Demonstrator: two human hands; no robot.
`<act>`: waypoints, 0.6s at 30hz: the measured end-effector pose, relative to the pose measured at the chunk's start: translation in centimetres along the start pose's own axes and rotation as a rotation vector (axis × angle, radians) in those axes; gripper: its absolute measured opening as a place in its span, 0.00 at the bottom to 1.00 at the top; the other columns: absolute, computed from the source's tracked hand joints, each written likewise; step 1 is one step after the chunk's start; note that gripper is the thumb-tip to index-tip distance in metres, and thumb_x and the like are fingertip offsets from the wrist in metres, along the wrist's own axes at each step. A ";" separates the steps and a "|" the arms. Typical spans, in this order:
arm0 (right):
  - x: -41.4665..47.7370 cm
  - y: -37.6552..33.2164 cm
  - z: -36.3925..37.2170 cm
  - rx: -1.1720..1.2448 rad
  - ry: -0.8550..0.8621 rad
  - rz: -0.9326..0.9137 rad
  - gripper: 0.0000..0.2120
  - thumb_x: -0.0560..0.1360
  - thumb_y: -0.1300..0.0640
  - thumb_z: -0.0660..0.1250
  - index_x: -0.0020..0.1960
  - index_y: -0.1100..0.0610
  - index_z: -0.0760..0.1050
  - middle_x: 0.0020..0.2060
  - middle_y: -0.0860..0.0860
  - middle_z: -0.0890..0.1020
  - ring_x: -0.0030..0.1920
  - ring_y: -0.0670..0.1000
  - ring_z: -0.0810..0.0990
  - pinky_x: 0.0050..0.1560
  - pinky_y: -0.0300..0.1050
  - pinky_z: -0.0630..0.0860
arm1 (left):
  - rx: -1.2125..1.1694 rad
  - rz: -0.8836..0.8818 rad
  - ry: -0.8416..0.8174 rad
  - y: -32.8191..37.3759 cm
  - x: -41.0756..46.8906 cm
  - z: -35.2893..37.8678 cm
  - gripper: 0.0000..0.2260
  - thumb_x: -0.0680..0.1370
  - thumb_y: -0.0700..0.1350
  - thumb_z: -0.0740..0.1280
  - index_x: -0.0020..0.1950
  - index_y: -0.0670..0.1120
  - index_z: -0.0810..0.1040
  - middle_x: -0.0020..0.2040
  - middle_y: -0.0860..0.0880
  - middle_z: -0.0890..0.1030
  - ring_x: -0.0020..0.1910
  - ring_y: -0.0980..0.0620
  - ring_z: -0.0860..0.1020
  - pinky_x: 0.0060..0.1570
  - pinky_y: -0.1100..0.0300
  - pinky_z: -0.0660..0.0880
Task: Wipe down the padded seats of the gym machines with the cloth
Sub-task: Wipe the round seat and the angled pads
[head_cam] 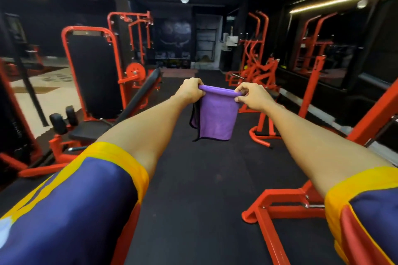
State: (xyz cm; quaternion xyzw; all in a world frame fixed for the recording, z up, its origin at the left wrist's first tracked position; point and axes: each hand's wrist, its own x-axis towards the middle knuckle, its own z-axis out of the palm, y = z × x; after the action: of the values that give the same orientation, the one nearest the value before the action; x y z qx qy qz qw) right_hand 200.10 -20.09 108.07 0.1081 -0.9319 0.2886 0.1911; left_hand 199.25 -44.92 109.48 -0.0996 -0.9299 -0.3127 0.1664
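The left hand (190, 90) and the right hand (251, 95) each pinch a top corner of the purple cloth (216, 114), which hangs down between them. The fingertips hide behind the cloth's folded edge. A black padded seat (86, 130) sits far off to the left hand's side, partly hidden by the arm.

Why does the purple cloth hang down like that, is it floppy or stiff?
Probably floppy: the purple cloth sags and folds below where the left hand and right hand hold its top edge. It is likely light, since it is held up by that edge alone. Let go on one side and it would probably droop from the other.
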 end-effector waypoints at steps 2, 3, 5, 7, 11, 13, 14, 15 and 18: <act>3.4 1.4 0.0 -0.006 0.067 0.043 0.10 0.72 0.57 0.76 0.43 0.43 0.78 0.44 0.47 0.84 0.46 0.53 0.83 0.46 0.50 0.80 | -0.041 0.044 -0.007 0.0 5.2 1.0 0.10 0.75 0.40 0.69 0.56 0.44 0.82 0.57 0.41 0.82 0.58 0.43 0.79 0.50 0.59 0.72; 4.9 2.2 0.1 -0.022 0.089 0.061 0.11 0.72 0.57 0.76 0.43 0.43 0.78 0.44 0.47 0.84 0.47 0.53 0.82 0.48 0.50 0.80 | -0.060 0.059 -0.017 -0.1 7.2 1.7 0.10 0.75 0.40 0.69 0.56 0.44 0.82 0.57 0.42 0.83 0.57 0.44 0.79 0.49 0.60 0.71; 8.4 4.8 0.8 -0.035 0.122 0.097 0.12 0.71 0.57 0.76 0.41 0.41 0.77 0.43 0.47 0.84 0.47 0.52 0.82 0.50 0.49 0.80 | -0.098 0.078 -0.057 -0.7 11.9 3.9 0.10 0.75 0.42 0.71 0.56 0.44 0.82 0.55 0.44 0.83 0.52 0.48 0.78 0.47 0.61 0.70; 10.7 6.7 1.2 -0.054 0.136 0.139 0.12 0.72 0.58 0.76 0.41 0.42 0.77 0.44 0.47 0.84 0.48 0.52 0.82 0.49 0.48 0.80 | -0.130 0.088 -0.089 -1.0 15.0 5.7 0.10 0.75 0.43 0.73 0.55 0.44 0.81 0.53 0.46 0.82 0.49 0.51 0.77 0.45 0.62 0.70; 17.4 12.0 3.6 -0.050 0.184 0.166 0.10 0.73 0.57 0.75 0.44 0.44 0.78 0.44 0.47 0.84 0.47 0.51 0.82 0.47 0.45 0.77 | -0.181 0.115 -0.113 -2.7 24.3 10.9 0.08 0.75 0.44 0.74 0.52 0.46 0.80 0.50 0.48 0.81 0.49 0.51 0.78 0.44 0.61 0.71; 20.9 15.2 4.9 -0.057 0.183 0.175 0.09 0.73 0.57 0.75 0.46 0.44 0.78 0.45 0.47 0.84 0.48 0.51 0.82 0.49 0.45 0.77 | -0.166 0.140 -0.138 -3.4 28.7 13.8 0.09 0.75 0.45 0.74 0.53 0.46 0.80 0.51 0.48 0.81 0.49 0.51 0.77 0.45 0.60 0.70; 22.5 16.6 5.4 -0.062 0.176 0.180 0.09 0.73 0.57 0.75 0.47 0.45 0.79 0.45 0.48 0.84 0.48 0.51 0.82 0.50 0.46 0.76 | -0.157 0.148 -0.153 -3.7 30.6 15.1 0.10 0.76 0.45 0.74 0.54 0.45 0.80 0.52 0.47 0.80 0.49 0.51 0.77 0.45 0.60 0.70; 24.1 18.0 5.9 -0.068 0.170 0.195 0.09 0.73 0.58 0.75 0.46 0.45 0.78 0.45 0.48 0.84 0.49 0.51 0.82 0.50 0.46 0.77 | -0.145 0.149 -0.169 -3.8 32.7 16.4 0.10 0.76 0.44 0.74 0.55 0.44 0.80 0.53 0.47 0.81 0.50 0.50 0.77 0.46 0.60 0.70; 29.6 22.6 6.4 -0.072 0.164 0.233 0.12 0.72 0.58 0.75 0.41 0.42 0.76 0.45 0.48 0.84 0.49 0.53 0.83 0.54 0.50 0.79 | -0.147 0.166 -0.198 -3.7 39.2 20.3 0.09 0.76 0.45 0.73 0.53 0.45 0.78 0.55 0.45 0.81 0.52 0.48 0.78 0.46 0.59 0.70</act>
State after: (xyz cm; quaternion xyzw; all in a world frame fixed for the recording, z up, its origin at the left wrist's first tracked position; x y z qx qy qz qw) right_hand 164.43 -8.21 104.38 -0.0317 -0.9292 0.2831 0.2355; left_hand 156.89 -32.18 106.86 -0.2183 -0.9048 -0.3540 0.0915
